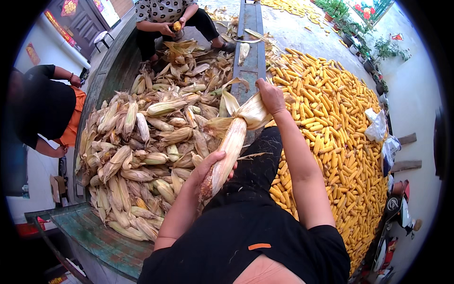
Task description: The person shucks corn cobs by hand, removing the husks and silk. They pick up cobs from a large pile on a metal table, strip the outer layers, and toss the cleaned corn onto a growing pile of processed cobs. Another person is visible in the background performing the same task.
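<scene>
My left hand (212, 168) grips the lower part of a corn cob (232, 138), whose kernels show at the bottom end and along one edge. Pale husk still covers much of its face. At the cob's upper end, my right hand (271, 96) holds a bunch of pulled-back husk leaves (253, 112). To the left lies a large heap of unhusked corn ears (142, 156) inside a metal trailer bed (110, 67). A wide pile of bare yellow cobs (330, 142) spreads over the ground on the right.
A metal side rail (248, 67) with loose husks on it runs between the heaps. A seated person (166, 17) holds a cob at the far end. Another person (46, 103) stands outside the trailer at left. Potted plants (369, 64) and a motor scooter (397, 209) line the right wall.
</scene>
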The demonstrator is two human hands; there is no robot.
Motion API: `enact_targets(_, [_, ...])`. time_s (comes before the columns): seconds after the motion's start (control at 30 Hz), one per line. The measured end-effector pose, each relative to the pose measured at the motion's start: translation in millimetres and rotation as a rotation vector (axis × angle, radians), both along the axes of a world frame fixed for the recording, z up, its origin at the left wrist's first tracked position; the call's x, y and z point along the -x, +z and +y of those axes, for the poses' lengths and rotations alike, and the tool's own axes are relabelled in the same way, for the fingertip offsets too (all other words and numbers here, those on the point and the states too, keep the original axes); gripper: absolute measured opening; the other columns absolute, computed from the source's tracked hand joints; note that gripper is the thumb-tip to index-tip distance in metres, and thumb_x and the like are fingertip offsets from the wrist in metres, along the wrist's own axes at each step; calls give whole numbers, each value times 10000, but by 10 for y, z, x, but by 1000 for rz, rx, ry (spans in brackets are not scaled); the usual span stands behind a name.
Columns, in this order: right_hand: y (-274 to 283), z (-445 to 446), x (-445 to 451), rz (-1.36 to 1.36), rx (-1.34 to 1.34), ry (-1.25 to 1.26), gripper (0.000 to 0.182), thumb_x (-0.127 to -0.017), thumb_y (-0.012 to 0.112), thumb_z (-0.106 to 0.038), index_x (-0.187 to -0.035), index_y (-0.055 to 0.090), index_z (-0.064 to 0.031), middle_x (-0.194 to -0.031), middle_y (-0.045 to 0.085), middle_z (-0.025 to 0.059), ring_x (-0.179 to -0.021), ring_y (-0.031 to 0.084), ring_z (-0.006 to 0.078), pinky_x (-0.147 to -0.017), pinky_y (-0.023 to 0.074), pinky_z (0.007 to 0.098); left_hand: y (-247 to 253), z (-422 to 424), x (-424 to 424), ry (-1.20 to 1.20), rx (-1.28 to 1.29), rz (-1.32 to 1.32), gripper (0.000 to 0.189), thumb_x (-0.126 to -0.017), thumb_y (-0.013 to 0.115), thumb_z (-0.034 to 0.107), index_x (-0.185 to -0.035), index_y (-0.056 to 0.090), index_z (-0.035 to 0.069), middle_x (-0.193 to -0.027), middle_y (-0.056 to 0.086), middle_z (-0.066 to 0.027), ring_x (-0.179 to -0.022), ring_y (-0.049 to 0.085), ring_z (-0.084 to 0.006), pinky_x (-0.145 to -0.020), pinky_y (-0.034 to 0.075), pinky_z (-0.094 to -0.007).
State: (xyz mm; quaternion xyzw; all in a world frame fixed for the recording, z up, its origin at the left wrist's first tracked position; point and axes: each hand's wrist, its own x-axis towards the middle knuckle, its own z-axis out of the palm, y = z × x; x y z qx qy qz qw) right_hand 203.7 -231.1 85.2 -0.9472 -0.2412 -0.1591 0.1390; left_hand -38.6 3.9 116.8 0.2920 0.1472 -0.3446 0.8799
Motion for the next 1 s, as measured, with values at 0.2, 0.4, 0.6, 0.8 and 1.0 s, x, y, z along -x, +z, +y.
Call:
enact_targets(0.2, [330, 328, 856, -179, -223, 14, 415, -877, 650, -213, -1236, 513, -56, -1190, 556, 143, -1119, 527, 316, -961, 408, 418, -337, -179, -345, 372, -391, -226, 529, -911, 621, 288, -1316, 377, 51, -912, 592, -116, -701, 653, -199, -623, 551, -307])
enact_targets(0.4, [-40, 594, 1920, 1149, -1044, 155, 373, -921, 657, -229, -1179, 511, -3, -1044, 611, 86, -920, 598, 145, -811, 487, 278, -452, -208, -576, 673, -503, -274, 594, -901, 664, 257, -1342, 334, 35, -1061, 535, -105, -853, 580, -174, -726, 506, -309])
enact_targets(0.6, [-131, 693, 2026, 1275, -1263, 46, 229, -957, 614, -217, -1034, 539, -15, -918, 579, 8, -829, 526, 71, -739, 457, 238, -488, -188, -610, 709, -603, -330, 566, -942, 617, 304, -1345, 358, 4, -1175, 514, -101, -993, 525, -159, -864, 451, -295])
enact_targets(0.8, [-164, 792, 2100, 1109, -1309, -35, 173, -979, 572, -184, -978, 552, -12, -837, 562, 1, -758, 504, 71, -681, 445, 246, -552, -197, -638, 749, -626, -319, 530, -962, 583, 340, -1319, 385, 1, -1143, 529, -96, -961, 525, -156, -841, 455, -290])
enact_targets(1.0, [-34, 794, 2111, 600, -875, -12, 144, -963, 557, -120, -945, 546, 23, -751, 590, 114, -674, 552, 147, -643, 467, 305, -456, -218, -584, 764, -477, -246, 503, -923, 638, 268, -1296, 386, 45, -1073, 541, -78, -881, 570, -133, -716, 495, -281])
